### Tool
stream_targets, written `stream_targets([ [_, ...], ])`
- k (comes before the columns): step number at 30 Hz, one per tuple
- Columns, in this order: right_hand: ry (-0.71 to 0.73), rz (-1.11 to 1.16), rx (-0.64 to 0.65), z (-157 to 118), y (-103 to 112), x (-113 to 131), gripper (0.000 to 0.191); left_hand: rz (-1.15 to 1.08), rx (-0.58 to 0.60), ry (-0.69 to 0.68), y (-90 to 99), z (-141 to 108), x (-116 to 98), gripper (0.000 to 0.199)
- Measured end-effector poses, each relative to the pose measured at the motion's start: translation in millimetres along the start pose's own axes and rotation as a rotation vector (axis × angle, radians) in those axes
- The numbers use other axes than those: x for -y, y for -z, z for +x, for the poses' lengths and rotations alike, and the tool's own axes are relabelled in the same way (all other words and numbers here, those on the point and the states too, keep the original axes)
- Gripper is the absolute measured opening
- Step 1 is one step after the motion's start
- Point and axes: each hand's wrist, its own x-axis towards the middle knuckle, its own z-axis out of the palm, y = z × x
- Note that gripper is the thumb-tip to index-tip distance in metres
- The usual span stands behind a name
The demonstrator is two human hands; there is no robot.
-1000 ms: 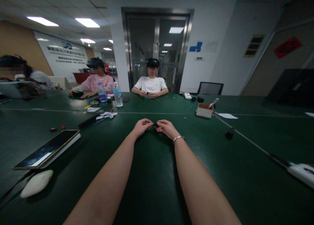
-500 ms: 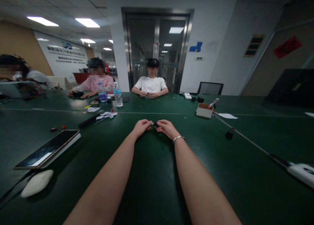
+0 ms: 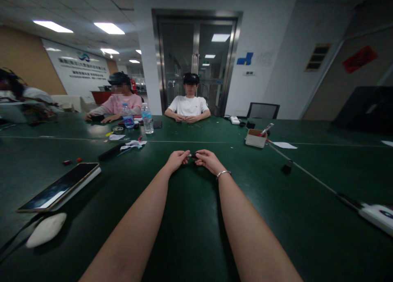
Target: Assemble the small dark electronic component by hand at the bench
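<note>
A small dark object [image 3: 193, 155] with a silvery end on its left lies between my fingertips, above the green table [image 3: 190, 216]. My left hand [image 3: 178, 160] pinches the silvery end. My right hand [image 3: 208, 160] is closed on the black end, with a silver bracelet [image 3: 223, 174] at the wrist. The object is mostly covered by my fingers, so its exact kind cannot be made out.
A phone [image 3: 61, 187] and a white rounded object [image 3: 47, 230] lie at left. Bottles [image 3: 147, 119], crumpled paper [image 3: 134, 144] and a small box [image 3: 256, 138] stand farther off. A cable [image 3: 316, 174] crosses the right side. Several people sit across the table.
A little more of the silvery end shows between my fingertips. Both of my hands stay in nearly the same place.
</note>
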Motion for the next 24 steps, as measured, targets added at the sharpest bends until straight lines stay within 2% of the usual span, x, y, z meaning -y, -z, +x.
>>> stream_targets([
  [10, 0.004, 0.015, 0.0, 0, 0, 1, 0.021, 0.033, -0.002, -0.008, -0.9, -1, -1, 0.048],
  [19, -0.015, 0.011, -0.015, 0, -2, 1, 0.016, -0.076, -0.031, -0.009, -1.6, -6, -8, 0.038],
  [24, -0.026, 0.002, -0.016, -1, -3, 2, 0.013, -0.106, -0.03, -0.088, 0.2, -8, -10, 0.036],
])
